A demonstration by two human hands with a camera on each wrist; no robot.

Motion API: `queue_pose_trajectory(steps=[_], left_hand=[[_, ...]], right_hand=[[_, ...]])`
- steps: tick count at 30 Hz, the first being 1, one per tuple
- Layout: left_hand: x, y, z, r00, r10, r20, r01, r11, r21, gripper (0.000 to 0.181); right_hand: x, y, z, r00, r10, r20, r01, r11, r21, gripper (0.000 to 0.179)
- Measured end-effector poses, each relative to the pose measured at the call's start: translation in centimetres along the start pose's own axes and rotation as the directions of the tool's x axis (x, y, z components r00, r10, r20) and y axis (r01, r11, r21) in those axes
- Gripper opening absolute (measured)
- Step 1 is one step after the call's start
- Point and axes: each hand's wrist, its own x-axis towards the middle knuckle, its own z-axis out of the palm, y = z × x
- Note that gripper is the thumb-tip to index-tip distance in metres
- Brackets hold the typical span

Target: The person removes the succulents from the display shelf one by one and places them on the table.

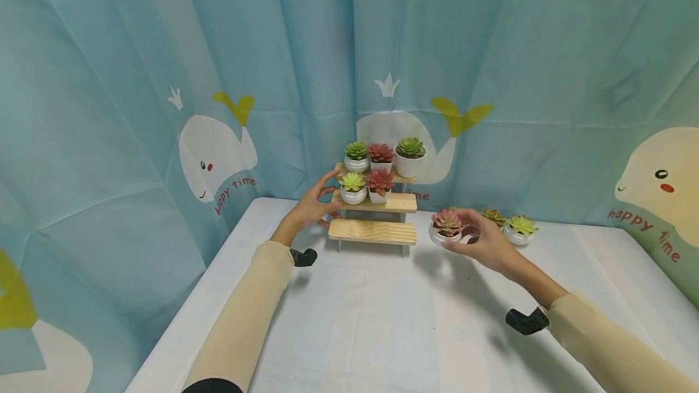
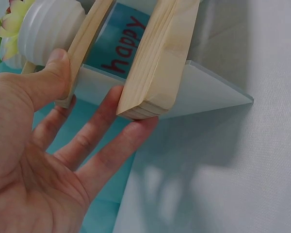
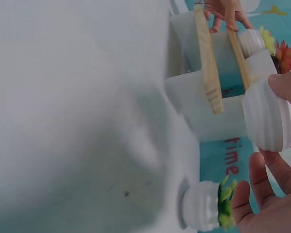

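Note:
A three-tier wooden plant stand [image 1: 377, 232] stands at the back of the table. My left hand [image 1: 312, 205] is at its left end; in the left wrist view the thumb and a finger pinch the middle board [image 2: 89, 43], while other fingers touch the lower board [image 2: 153, 63]. My right hand [image 1: 486, 241] holds a pink succulent in a white pot [image 1: 446, 226] by the pot, raised above the table right of the stand. On the middle tier sit a light green succulent [image 1: 353, 187] and a red succulent [image 1: 380, 185]. The bottom tier is bare.
The top tier carries a green succulent [image 1: 357, 156], a red succulent [image 1: 381, 156] and a larger potted green one [image 1: 409, 156]. Behind my right hand stand a yellow-green succulent [image 1: 520, 229] and a reddish-green one [image 1: 494, 217]. A blue whale-print curtain [image 1: 306, 77] hangs behind the table.

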Motion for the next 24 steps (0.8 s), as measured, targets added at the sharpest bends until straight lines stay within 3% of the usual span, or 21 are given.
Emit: queue_pose_trajectory(steps=[14, 24], left_hand=[[0.1, 0.1, 0.0, 1.0, 0.017, 0.002, -0.017, 1.0, 0.022, 0.078], [-0.1, 0.2, 0.1, 1.0, 0.017, 0.001, -0.017, 1.0, 0.013, 0.08]], right_hand=[[-2.1, 2.4, 0.2, 0.999, 0.051, -0.007, -0.051, 0.999, 0.011, 0.064], [-2.5, 3.6, 0.8, 0.999, 0.034, -0.008, -0.034, 0.998, 0.045, 0.06]])
